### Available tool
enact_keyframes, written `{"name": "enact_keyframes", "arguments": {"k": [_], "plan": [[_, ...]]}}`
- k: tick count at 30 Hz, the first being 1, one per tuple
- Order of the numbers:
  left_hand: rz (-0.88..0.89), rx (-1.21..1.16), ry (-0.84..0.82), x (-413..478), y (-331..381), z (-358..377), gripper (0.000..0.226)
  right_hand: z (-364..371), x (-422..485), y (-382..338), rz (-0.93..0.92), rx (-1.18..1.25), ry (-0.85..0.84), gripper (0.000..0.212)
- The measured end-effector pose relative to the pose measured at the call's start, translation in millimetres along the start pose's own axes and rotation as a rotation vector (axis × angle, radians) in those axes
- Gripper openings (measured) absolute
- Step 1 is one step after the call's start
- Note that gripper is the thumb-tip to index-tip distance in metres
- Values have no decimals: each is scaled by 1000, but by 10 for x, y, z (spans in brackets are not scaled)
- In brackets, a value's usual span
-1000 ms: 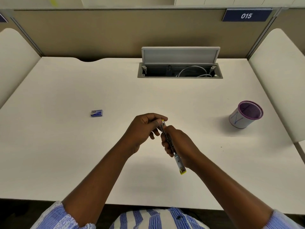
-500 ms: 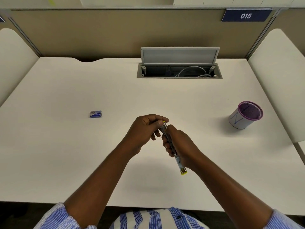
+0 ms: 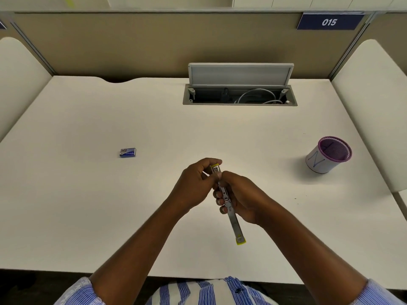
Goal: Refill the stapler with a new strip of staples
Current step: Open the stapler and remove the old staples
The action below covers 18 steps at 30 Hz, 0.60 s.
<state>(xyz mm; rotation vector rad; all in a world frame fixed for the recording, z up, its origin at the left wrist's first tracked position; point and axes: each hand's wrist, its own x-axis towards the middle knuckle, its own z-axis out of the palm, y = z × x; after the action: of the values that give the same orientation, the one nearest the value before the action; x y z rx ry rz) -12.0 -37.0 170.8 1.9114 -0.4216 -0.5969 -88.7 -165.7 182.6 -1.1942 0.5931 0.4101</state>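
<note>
1. The desk [image 3: 88,205] is carrying everything: a smooth, matt, off-white top with rounded back corners.
2. The hatch [image 3: 240,73] is standing open at the back edge, a grey, metal-looking flap over a trough with a pale cable lying inside.
3. The cup [image 3: 326,155] is sitting near the right edge, a white cylinder with a purple mesh lining and rim.
4. The right hand [image 3: 242,197] is wrapping curled fingers round the middle of the stapler [image 3: 231,214], holding it above the desk's middle, towards the front edge.
5. The left hand [image 3: 193,186] is pinching at the stapler's far end. I cannot tell whether a strip is lying between its fingers.
6. The stapler is showing as a thin, shiny metal bar with yellow plastic tips, apparently swung open. Loading seems to be under way. It calls for the right hand holding the rail level and steady while the left is feeding the strip in straight, legs down, without forcing it.
7. The box [image 3: 127,152], small, blue and probably cardboard, is lying on the left half, well apart from the hands.
</note>
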Motion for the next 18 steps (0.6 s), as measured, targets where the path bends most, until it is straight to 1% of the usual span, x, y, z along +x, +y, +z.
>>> {"name": "enact_keyframes", "arguments": {"k": [3, 7, 11, 15, 18], "plan": [[-3, -6, -12, -12, -22, 26, 33, -7, 9, 1, -2, 24, -14, 19], [-9, -42, -37, -8, -54, 34, 34, -18, 20, 19, -3, 47, -35, 15], [-23, -79, -43, -4, -70, 56, 32, -20, 18, 36, -5, 86, -56, 20], [-38, -101, -47, 4, -88, 53, 35, -25, 15, 55, -13, 93, -40, 30], [-54, -135, -54, 13, -93, 52, 37, -28, 6, 54, -27, 102, -63, 32]]}}
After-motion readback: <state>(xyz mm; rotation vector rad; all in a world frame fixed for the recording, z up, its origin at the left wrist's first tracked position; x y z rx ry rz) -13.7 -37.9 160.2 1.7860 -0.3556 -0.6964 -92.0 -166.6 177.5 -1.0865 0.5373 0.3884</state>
